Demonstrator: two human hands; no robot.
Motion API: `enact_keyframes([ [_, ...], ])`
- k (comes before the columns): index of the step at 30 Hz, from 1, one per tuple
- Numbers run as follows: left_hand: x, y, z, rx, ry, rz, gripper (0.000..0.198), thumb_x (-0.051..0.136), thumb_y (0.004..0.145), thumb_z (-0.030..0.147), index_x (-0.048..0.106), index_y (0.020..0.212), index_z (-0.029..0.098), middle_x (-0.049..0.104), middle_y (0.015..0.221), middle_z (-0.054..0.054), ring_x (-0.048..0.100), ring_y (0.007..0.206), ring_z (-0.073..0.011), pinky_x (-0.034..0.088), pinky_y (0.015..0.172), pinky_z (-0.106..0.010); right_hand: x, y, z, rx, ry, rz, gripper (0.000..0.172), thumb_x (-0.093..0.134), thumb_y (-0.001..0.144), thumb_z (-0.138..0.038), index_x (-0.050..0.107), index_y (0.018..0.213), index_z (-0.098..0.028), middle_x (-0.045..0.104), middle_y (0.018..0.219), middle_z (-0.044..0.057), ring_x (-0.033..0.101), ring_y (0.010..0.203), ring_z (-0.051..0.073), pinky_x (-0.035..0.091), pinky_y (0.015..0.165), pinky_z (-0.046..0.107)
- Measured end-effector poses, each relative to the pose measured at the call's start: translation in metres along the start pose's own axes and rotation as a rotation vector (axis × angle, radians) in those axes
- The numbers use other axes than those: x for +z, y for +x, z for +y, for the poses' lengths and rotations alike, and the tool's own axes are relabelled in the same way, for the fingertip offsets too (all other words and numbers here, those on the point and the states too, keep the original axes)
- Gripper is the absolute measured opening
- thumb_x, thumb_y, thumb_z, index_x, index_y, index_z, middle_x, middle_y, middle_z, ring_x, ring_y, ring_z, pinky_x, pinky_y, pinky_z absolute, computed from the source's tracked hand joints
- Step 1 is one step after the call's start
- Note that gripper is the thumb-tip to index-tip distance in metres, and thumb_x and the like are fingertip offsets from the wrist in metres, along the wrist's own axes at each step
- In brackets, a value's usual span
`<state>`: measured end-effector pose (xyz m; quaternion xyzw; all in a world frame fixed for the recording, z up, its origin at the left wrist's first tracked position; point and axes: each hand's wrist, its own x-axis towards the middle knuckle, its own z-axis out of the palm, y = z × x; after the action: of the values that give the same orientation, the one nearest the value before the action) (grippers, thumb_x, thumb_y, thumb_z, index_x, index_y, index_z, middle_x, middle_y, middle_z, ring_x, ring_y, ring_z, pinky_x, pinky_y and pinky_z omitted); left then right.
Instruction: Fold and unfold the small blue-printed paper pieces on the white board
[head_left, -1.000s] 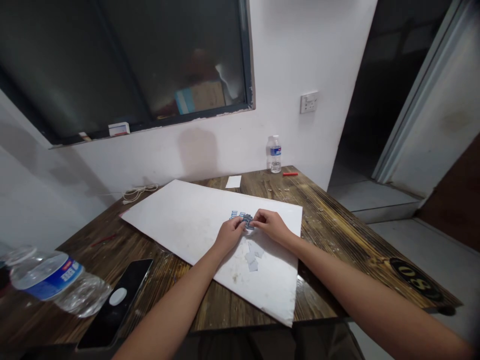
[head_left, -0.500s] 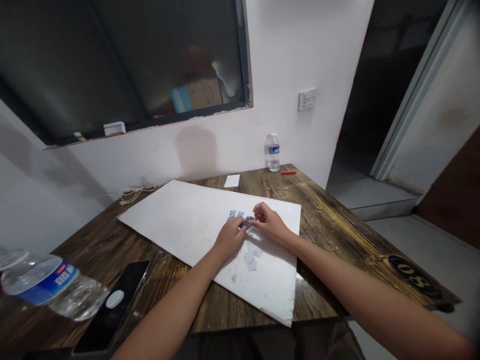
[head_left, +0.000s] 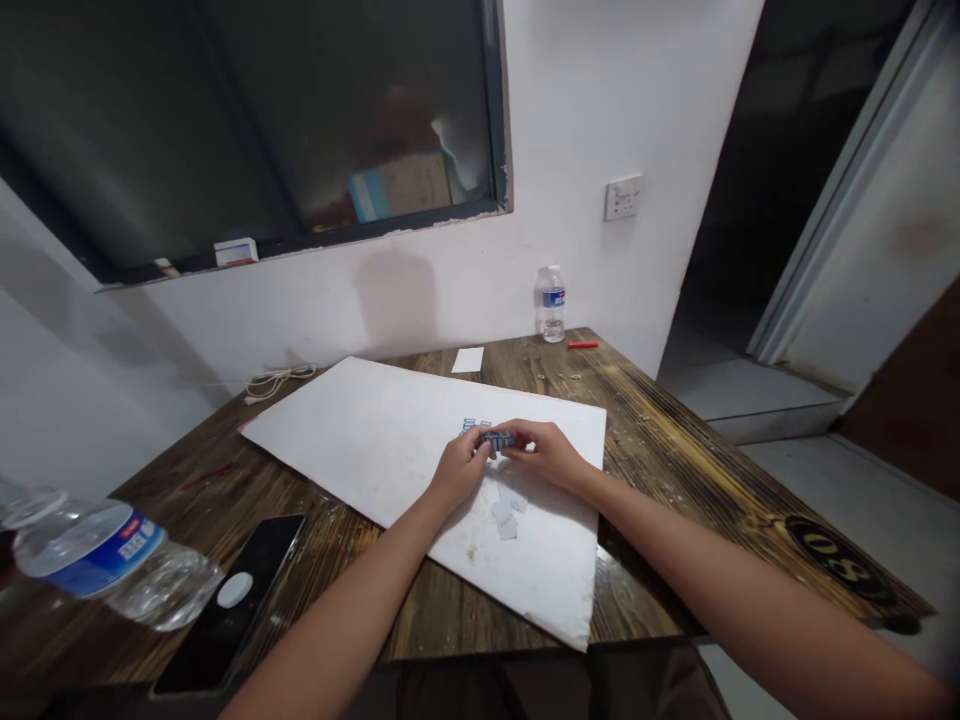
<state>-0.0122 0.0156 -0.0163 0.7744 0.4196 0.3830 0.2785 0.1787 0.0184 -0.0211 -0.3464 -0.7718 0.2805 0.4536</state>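
**Hands:** left hand (head_left: 459, 470) and right hand (head_left: 544, 452) together, pinching a small blue-printed piece (head_left: 498, 439) between them.
**Beneath:** white board (head_left: 360, 440) on a wooden worktop (head_left: 660, 480).
**On board:** blue-printed pieces (head_left: 472, 427) just far of the hands; pale pieces (head_left: 506, 518) just near them.
**Near left:** water bottle (head_left: 112, 550) on its side, beside a black smartphone (head_left: 232, 600).
**Far:** upright water bottle (head_left: 551, 305), red stick (head_left: 583, 345), paper slip (head_left: 468, 360).

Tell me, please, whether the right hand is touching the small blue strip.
Touching: the head view shows the right hand with fingertips on the blue strip.
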Motion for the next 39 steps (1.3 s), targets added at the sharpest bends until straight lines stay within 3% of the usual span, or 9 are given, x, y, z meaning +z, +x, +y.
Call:
enact_keyframes([
  [6,0.0,0.002,-0.004,-0.035,-0.118,-0.008,0.028,0.049,0.089,0.027,0.063,0.111,0.017,0.066,0.082,-0.003,0.062,0.08,-0.0176,0.046,0.078,-0.03,0.001,-0.001,0.005,-0.028,-0.018,0.054,0.027,0.065,0.078,-0.017,0.071,0.104,-0.02,0.072,0.081,0.002,0.061,0.068,0.015,0.047,0.067,0.026],
  [14,-0.001,0.0,-0.002,-0.062,-0.055,0.022,0.025,0.055,0.085,0.026,0.066,0.106,0.017,0.068,0.079,-0.003,0.061,0.073,-0.0161,0.045,0.069,-0.027,-0.014,0.004,0.01,-0.036,-0.036,0.04,0.031,0.073,0.075,-0.034,0.074,0.102,-0.022,0.072,0.081,0.004,0.06,0.067,0.016,0.046,0.063,0.027],
  [18,-0.001,0.002,-0.006,-0.139,-0.114,0.154,0.025,0.058,0.082,0.028,0.066,0.103,0.017,0.068,0.075,-0.002,0.06,0.07,-0.015,0.046,0.065,-0.025,-0.045,0.01,0.025,0.2,-0.184,0.217,0.027,0.07,0.077,-0.036,0.074,0.098,-0.02,0.07,0.08,0.004,0.058,0.067,0.017,0.044,0.064,0.028],
  [21,-0.001,0.003,-0.011,-0.205,-0.204,0.219,0.025,0.06,0.079,0.028,0.066,0.102,0.018,0.067,0.075,-0.001,0.059,0.069,-0.014,0.047,0.06,-0.023,-0.066,0.009,0.039,0.462,-0.284,0.067,0.031,0.077,0.068,-0.036,0.075,0.093,-0.019,0.07,0.084,0.006,0.06,0.07,0.018,0.043,0.064,0.028],
  [24,-0.001,0.004,-0.013,-0.249,-0.26,0.261,0.024,0.059,0.079,0.028,0.066,0.1,0.017,0.066,0.075,-0.002,0.059,0.068,-0.0133,0.047,0.055,-0.021,-0.075,0.004,0.047,0.499,-0.354,-0.173,0.033,0.085,0.053,-0.034,0.076,0.081,-0.02,0.069,0.087,0.006,0.061,0.077,0.021,0.043,0.065,0.027],
  [27,-0.002,0.004,-0.011,-0.257,-0.248,0.278,0.023,0.059,0.078,0.026,0.066,0.099,0.017,0.065,0.074,-0.002,0.059,0.067,-0.0129,0.047,0.054,-0.021,-0.074,0.0,0.047,0.446,-0.471,-0.196,0.037,0.089,0.042,-0.031,0.074,0.075,-0.02,0.068,0.088,0.006,0.06,0.081,0.023,0.042,0.066,0.027],
  [30,-0.002,0.004,-0.009,-0.225,-0.207,0.281,0.021,0.058,0.079,0.023,0.067,0.097,0.017,0.066,0.073,-0.002,0.059,0.067,-0.0123,0.047,0.055,-0.02,-0.069,0.001,0.043,0.494,-0.45,-0.216,0.027,0.085,0.048,-0.03,0.068,0.066,-0.019,0.065,0.072,0.002,0.057,0.068,0.018,0.037,0.058,0.026],
  [35,-0.001,0.002,-0.006,-0.222,-0.195,0.247,0.023,0.059,0.079,0.024,0.067,0.099,0.017,0.067,0.072,-0.002,0.061,0.067,-0.0127,0.05,0.056,-0.021,-0.059,0.006,0.032,0.445,-0.269,-0.028,0.021,0.076,0.059,-0.033,0.062,0.063,-0.019,0.056,0.057,-0.003,0.047,0.056,0.012,0.029,0.052,0.024],
  [39,0.003,0.001,-0.005,-0.203,-0.226,0.189,0.021,0.06,0.08,0.026,0.067,0.096,0.016,0.069,0.075,-0.004,0.066,0.071,-0.0155,0.056,0.059,-0.024,-0.041,0.006,0.021,0.38,0.062,-0.068,0.031,0.074,0.062,-0.046,0.066,0.071,-0.017,0.062,0.061,-0.001,0.051,0.056,0.012,0.034,0.053,0.024],
])
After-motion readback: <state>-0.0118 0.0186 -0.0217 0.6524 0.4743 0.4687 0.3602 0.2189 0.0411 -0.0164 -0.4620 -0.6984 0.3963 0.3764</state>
